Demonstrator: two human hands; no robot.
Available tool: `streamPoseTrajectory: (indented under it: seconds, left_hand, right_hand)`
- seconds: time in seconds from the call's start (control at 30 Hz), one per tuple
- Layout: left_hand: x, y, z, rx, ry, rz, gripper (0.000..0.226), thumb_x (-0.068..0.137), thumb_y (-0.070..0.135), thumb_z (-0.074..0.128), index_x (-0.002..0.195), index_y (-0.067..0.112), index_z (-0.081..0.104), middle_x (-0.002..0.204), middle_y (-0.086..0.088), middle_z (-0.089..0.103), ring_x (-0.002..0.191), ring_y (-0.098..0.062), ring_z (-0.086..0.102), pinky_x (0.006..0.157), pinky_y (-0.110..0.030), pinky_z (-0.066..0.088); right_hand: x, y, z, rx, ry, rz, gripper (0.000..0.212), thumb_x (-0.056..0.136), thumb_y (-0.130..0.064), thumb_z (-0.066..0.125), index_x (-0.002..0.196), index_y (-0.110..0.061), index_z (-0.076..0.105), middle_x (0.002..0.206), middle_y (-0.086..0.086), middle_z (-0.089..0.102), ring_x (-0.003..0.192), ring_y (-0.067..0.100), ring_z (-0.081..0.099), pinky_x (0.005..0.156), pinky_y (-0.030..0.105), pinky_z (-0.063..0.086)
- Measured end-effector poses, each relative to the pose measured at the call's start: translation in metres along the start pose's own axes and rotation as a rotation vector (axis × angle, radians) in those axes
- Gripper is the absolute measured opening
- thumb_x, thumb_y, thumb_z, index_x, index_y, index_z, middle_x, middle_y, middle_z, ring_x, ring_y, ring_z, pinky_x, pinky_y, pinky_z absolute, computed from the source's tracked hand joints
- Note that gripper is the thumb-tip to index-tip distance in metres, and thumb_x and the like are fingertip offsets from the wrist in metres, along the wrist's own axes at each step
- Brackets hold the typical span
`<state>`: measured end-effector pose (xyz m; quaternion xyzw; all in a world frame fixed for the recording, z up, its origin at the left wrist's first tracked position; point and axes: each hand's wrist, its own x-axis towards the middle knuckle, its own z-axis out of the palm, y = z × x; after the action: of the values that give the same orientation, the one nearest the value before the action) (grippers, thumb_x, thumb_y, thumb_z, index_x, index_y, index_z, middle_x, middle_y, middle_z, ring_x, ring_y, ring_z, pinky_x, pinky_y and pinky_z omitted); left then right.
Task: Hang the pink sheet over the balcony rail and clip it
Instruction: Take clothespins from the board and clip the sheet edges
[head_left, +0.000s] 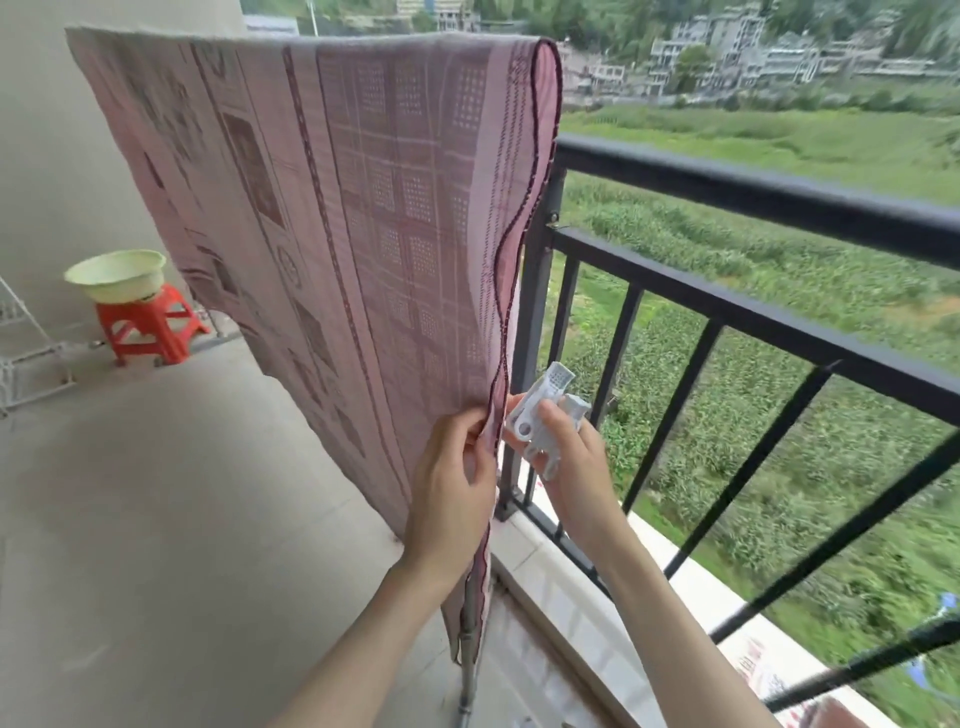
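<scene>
The pink patterned sheet (332, 208) hangs draped over a high bar, falling almost to the floor beside the black balcony rail (753, 197). My left hand (452, 483) pinches the sheet's right side edge at about mid height. My right hand (571, 462) holds large white plastic clips (543, 415) right beside that edge, close to my left fingers. The bar under the sheet's top fold is hidden by the cloth.
A metal stand leg (467, 649) rises from the floor under the sheet's near corner. At the back left, a pale green basin (115, 274) sits on a red plastic stool (148, 325), next to a white wire rack (21, 353). Green fields lie beyond the rail.
</scene>
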<state>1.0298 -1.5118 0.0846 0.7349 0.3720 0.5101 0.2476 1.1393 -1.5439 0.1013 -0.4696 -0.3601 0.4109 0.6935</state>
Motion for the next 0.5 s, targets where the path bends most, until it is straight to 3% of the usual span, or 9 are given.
streamPoseTrajectory:
  seconds: [0.07, 0.17, 0.27, 0.37, 0.47, 0.5]
  left_hand:
    - [-0.002, 0.004, 0.002, -0.023, -0.034, -0.010, 0.023, 0.088, 0.007, 0.056, 0.110, 0.012, 0.058, 0.101, 0.005, 0.057, 0.091, -0.002, 0.056, 0.082, -0.006, 0.040]
    - [-0.003, 0.006, 0.003, -0.020, -0.070, -0.013, 0.031, 0.084, 0.009, 0.062, 0.114, 0.014, 0.054, 0.102, 0.007, 0.050, 0.095, 0.001, 0.052, 0.083, -0.003, 0.037]
    - [-0.004, 0.005, 0.008, 0.029, -0.063, -0.036, 0.038, 0.082, 0.013, 0.066, 0.116, 0.015, 0.050, 0.101, 0.010, 0.044, 0.092, 0.003, 0.045, 0.079, 0.003, 0.032]
    - [-0.004, 0.005, 0.015, 0.090, -0.018, -0.026, 0.034, 0.085, 0.007, 0.062, 0.116, 0.011, 0.049, 0.102, 0.007, 0.043, 0.089, 0.001, 0.044, 0.075, 0.001, 0.032]
    - [-0.004, 0.004, 0.021, 0.133, 0.039, -0.024, 0.027, 0.090, 0.005, 0.052, 0.116, 0.010, 0.051, 0.107, -0.001, 0.052, 0.093, -0.013, 0.055, 0.074, -0.010, 0.035]
    - [-0.004, 0.003, 0.022, 0.134, 0.050, -0.017, 0.026, 0.090, 0.006, 0.051, 0.116, 0.010, 0.052, 0.108, -0.003, 0.054, 0.094, -0.015, 0.057, 0.074, -0.012, 0.036]
  right_hand:
    - [-0.002, 0.001, -0.001, -0.009, -0.004, -0.005, 0.029, 0.079, -0.043, 0.055, 0.086, -0.024, 0.074, 0.087, 0.007, 0.063, 0.086, 0.026, 0.047, 0.081, 0.043, 0.034]
    - [-0.005, -0.002, -0.003, -0.051, -0.008, 0.005, 0.028, 0.081, -0.044, 0.052, 0.086, -0.028, 0.075, 0.087, 0.006, 0.063, 0.085, 0.026, 0.044, 0.078, 0.041, 0.030]
    - [-0.006, -0.007, -0.004, -0.084, -0.016, 0.009, 0.027, 0.084, -0.038, 0.051, 0.082, -0.029, 0.076, 0.085, -0.003, 0.071, 0.085, 0.024, 0.055, 0.078, 0.038, 0.037]
    - [-0.004, -0.010, -0.006, -0.070, -0.016, 0.027, 0.026, 0.088, -0.032, 0.051, 0.083, -0.018, 0.073, 0.089, 0.003, 0.074, 0.090, 0.018, 0.068, 0.082, 0.032, 0.048]
    - [-0.004, -0.010, -0.007, -0.143, -0.031, 0.017, 0.031, 0.087, -0.034, 0.047, 0.091, -0.015, 0.071, 0.098, 0.006, 0.074, 0.102, 0.031, 0.065, 0.090, 0.055, 0.045]
    - [-0.005, -0.010, -0.008, -0.163, -0.038, 0.007, 0.032, 0.088, -0.033, 0.046, 0.093, -0.015, 0.071, 0.100, 0.006, 0.073, 0.104, 0.030, 0.065, 0.093, 0.055, 0.043]
